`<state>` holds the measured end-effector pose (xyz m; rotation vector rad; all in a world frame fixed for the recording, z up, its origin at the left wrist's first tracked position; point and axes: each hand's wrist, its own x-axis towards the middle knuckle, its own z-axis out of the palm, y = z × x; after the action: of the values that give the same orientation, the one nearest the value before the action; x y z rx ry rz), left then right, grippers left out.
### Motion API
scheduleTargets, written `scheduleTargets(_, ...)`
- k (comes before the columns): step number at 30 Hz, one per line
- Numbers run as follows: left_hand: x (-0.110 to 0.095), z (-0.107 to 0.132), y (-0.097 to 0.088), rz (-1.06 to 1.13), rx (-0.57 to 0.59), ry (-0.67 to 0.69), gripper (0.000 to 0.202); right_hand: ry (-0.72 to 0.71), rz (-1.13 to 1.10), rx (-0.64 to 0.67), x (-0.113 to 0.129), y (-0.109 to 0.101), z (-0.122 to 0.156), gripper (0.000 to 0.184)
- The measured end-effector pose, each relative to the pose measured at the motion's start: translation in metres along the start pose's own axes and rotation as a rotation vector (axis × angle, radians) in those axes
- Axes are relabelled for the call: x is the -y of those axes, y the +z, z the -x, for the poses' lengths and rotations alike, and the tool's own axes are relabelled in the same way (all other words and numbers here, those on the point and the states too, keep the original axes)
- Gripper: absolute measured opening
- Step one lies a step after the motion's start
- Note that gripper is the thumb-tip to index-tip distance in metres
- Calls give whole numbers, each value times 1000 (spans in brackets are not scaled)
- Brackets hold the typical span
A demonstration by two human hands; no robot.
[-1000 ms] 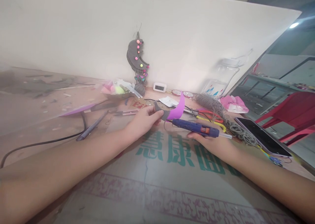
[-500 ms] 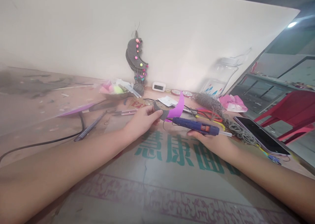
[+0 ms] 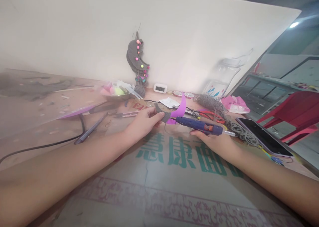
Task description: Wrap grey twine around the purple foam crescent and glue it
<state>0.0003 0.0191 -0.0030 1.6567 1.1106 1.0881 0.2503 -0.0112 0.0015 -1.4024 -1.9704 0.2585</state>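
My left hand (image 3: 149, 120) is closed on a purple crescent (image 3: 179, 110), whose near end is wrapped in grey yarn (image 3: 163, 115). The crescent's bare purple tip points up to the right. In my right hand (image 3: 211, 139) is a blue glue gun (image 3: 199, 125) with a clear glue stick (image 3: 228, 133) poking out of its back. The gun's nozzle is at the edge of the wrapped part; whether it touches cannot be made out. A short loose strand of yarn hangs below the crescent.
Against the white wall hangs a grey crescent decoration (image 3: 136, 56) with coloured beads. Behind my hands are a bowl of pompoms (image 3: 113, 90), a small clock (image 3: 160, 88), a clear bottle (image 3: 221, 77) and grey yarn (image 3: 210, 104). A phone (image 3: 263, 135) lies right; a pen (image 3: 91, 129) lies left.
The glue gun has shifted very slightly to the right along the crescent's wrapped edge, its nozzle end a little lower. My left hand keeps its hold on the crescent.
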Motion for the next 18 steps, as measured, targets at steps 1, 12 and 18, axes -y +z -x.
scheduleTargets(1,0,0,0,-2,2,2,33,-2,0,-6,-1,0,0,25)
scheduleTargets(12,2,0,-1,-3,24,3,34,11,9,-68,0,1,-1,26)
scheduleTargets(18,1,1,0,-7,16,4,34,8,-41,-55,0,2,-1,29)
